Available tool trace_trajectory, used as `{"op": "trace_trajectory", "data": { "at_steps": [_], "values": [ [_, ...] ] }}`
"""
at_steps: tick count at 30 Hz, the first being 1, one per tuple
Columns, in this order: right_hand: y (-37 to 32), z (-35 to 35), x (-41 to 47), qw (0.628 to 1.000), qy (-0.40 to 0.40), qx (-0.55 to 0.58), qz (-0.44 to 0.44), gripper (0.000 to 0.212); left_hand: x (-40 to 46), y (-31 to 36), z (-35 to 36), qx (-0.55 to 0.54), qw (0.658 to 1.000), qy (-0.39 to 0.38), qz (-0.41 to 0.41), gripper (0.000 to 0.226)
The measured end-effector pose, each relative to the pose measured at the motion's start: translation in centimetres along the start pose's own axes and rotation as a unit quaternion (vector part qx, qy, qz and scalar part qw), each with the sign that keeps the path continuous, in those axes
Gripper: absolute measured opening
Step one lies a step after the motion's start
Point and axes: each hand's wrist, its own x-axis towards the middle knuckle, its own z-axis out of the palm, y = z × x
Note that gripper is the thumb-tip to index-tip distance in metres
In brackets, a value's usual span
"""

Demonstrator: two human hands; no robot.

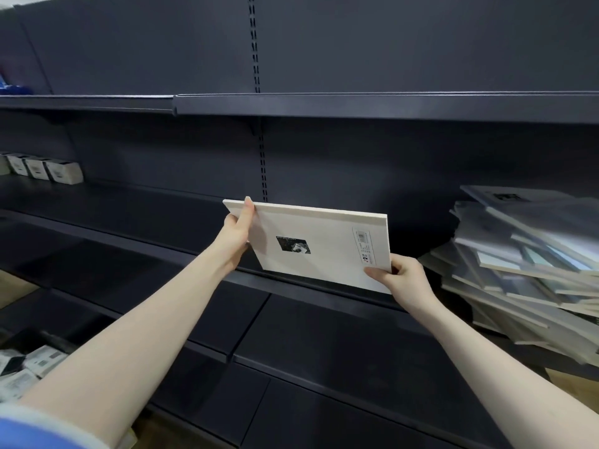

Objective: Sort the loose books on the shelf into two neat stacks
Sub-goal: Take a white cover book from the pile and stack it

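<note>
White book (319, 244), held above the shelf (136, 218) edge, its long axis running left to right: I see my left hand (235, 236) clasping the far left corner, my right hand (400, 277) pinching the near right corner; loose pile (525, 270) lies just right, nearer my right grip

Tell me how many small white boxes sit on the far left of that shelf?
3 small white boxes clearly show: one, the next and the nearest, side by side in a row. A fourth sliver at the frame edge suggests more may be hidden.
</note>
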Motion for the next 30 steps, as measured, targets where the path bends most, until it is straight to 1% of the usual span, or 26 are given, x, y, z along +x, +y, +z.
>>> {"op": "trace_trajectory", "data": {
  "at_steps": [2, 5, 8, 10, 11, 12, 13, 14, 15, 16, 18, 23, 25, 28, 30],
  "values": [
    [0.2, 0.1, -0.1, 1.0, 0.01, -0.001, -0.003, 0.016, -0.2, 0.0, 0.2, -0.018, 1.0, -0.005, -0.022, 0.051],
    [0.3, 0.4, -0.2, 1.0, 0.025, 0.006, -0.014, 0.014, -0.8, -0.3, 0.0, -0.047, 0.998, -0.008, -0.027, 0.042],
    [0.4, 0.9, -0.4, 0.998, 0.047, -0.005, -0.047, 0.033, -1.5, -0.6, -0.2, -0.058, 0.998, -0.006, -0.021, 0.04],
    [0.1, 1.3, -0.6, 0.995, 0.061, -0.023, -0.073, 0.047, -1.6, -0.8, -0.3, -0.085, 0.996, 0.009, -0.026, 0.041],
    [0.0, 1.5, -0.7, 0.993, 0.07, -0.032, -0.088, 0.05, -1.7, -0.8, -0.3, -0.1, 0.995, 0.014, -0.026, 0.04],
    [0.0, 1.7, -0.8, 0.991, 0.077, -0.043, -0.103, 0.047, -1.7, -1.0, -0.3, -0.11, 0.994, 0.013, -0.022, 0.039],
    [0.0, 1.9, -0.8, 0.988, 0.082, -0.058, -0.116, 0.037, -1.9, -0.9, -0.2, -0.124, 0.992, 0.008, -0.02, 0.041],
    [0.1, 2.1, -0.8, 0.985, 0.087, -0.078, -0.124, 0.027, -2.1, -0.9, -0.1, -0.135, 0.991, 0.0, -0.018, 0.048],
    [0.2, 2.2, -0.7, 0.982, 0.09, -0.099, -0.131, 0.023, -2.3, -0.7, 0.1, -0.147, 0.989, -0.006, -0.015, 0.056],
    [0.3, 2.4, -0.6, 0.979, 0.093, -0.118, -0.141, 0.024, -2.5, -0.7, 0.4, -0.156, 0.988, -0.014, -0.011, 0.063],
    [0.1, 2.7, -0.6, 0.972, 0.102, -0.138, -0.16, 0.025, -2.7, -0.6, 1.0, -0.177, 0.984, -0.03, -0.009, 0.069],
    [-0.5, 3.3, -0.5, 0.965, 0.112, -0.155, -0.177, 0.025, -2.8, -0.4, 1.8, -0.235, 0.97, -0.05, -0.04, 0.087],
    [-0.4, 3.4, -0.5, 0.966, 0.111, -0.155, -0.174, 0.027, -2.9, -0.3, 1.9, -0.236, 0.969, -0.047, -0.047, 0.086],
    [-0.2, 3.6, -0.5, 0.969, 0.107, -0.154, -0.16, 0.032, -3.0, 0.0, 1.8, -0.244, 0.967, -0.044, -0.048, 0.076],
    [-0.3, 3.7, -0.6, 0.973, 0.098, -0.15, -0.146, 0.033, -3.1, 0.2, 1.8, -0.255, 0.965, -0.035, -0.055, 0.074]
  ]
}}
